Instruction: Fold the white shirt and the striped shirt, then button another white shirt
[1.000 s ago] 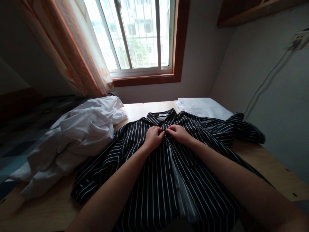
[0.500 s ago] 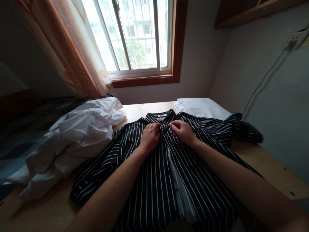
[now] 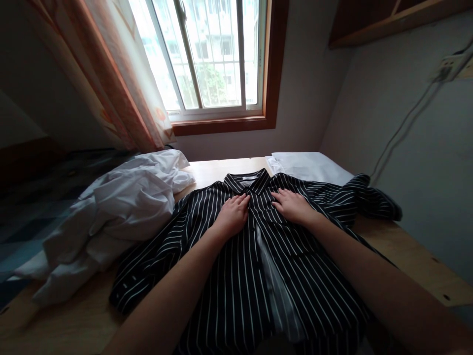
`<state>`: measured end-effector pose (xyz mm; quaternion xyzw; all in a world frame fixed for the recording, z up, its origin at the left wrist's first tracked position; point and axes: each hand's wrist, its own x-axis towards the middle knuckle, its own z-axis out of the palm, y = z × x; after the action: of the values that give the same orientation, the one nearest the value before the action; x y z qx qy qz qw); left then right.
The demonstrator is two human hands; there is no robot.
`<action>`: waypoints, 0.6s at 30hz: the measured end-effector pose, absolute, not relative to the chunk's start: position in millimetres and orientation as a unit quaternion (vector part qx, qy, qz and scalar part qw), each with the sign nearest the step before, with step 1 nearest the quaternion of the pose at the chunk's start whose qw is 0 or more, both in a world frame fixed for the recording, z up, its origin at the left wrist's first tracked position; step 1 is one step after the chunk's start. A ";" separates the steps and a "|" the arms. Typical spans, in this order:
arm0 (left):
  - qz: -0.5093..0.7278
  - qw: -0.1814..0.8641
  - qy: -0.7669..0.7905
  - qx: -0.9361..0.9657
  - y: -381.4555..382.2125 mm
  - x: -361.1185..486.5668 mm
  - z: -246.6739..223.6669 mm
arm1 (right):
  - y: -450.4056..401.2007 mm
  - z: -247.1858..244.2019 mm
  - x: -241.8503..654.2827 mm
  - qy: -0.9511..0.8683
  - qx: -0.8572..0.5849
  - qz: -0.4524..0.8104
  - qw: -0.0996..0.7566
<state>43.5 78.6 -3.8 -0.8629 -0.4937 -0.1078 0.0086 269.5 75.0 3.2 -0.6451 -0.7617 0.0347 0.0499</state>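
Observation:
A black shirt with white stripes (image 3: 232, 276) lies spread front side up, its collar (image 3: 247, 183) pointing toward the window. Its front edges meet near the collar and part lower down, where the greyish inside shows. My left hand (image 3: 233, 216) rests on the front just below the collar, fingers stretched and fingertips by the front edge. On the other side of the opening, my right hand (image 3: 293, 207) lies flat on the chest with its fingers spread. Neither palm is visible.
Crumpled white cloth (image 3: 125, 202) is heaped at the left, touching the sleeve. A flat white cloth (image 3: 310, 165) lies at the back right. All rest on a wooden table (image 3: 417, 246) below a window (image 3: 214, 59). A cord (image 3: 401, 123) hangs along the right wall.
My right hand has let go of the front edge near the collar, moved right and flattened with fingers spread. My left hand has shifted slightly right and down, its fingers straighter.

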 end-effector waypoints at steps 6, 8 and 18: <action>-0.105 0.043 -0.496 -0.861 78.2 41.4 -1.7 | 73.2 4.6 272.1 -0.766 -0.640 0.019 0.058; -0.108 0.054 -0.496 -0.860 77.8 41.4 -1.0 | 73.1 2.9 272.9 -0.767 -0.638 0.011 0.067; -0.114 0.050 -0.487 -0.864 77.5 39.2 1.5 | 70.6 5.6 263.8 -0.798 -0.577 -0.009 0.174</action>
<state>39.2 77.5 1.5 -0.8644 -0.4872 -0.1136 0.0505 263.8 70.6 5.6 -0.5768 -0.7981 -0.0090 0.1739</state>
